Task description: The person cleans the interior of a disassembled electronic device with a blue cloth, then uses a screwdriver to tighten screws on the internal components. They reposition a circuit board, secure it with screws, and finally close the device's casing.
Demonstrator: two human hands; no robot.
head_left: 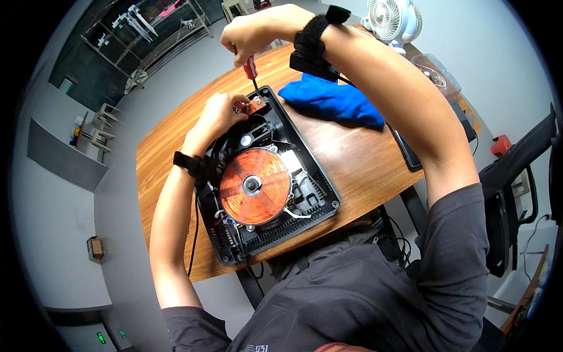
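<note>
An opened induction cooker lies on the table, its black plastic housing (333, 202) bare on top and a round copper coil (240, 196) inside. My right hand (249, 36) reaches over to the far end and is closed round a screwdriver with a red and white handle (251, 68). The screwdriver stands nearly upright, its shaft running down to a small orange-brown circuit board (255, 107) at the housing's far end. My left hand (218, 114) has its fingers curled at the left edge of that board, pinching it. The screwdriver's tip is too small to make out.
A crumpled blue cloth (328, 100) lies right of the cooker on the wooden table (358, 158). Farther right are a dark flat device (409, 149), a clear plastic container (443, 73) and a white fan (390, 20). A black chair (498, 217) stands at the right.
</note>
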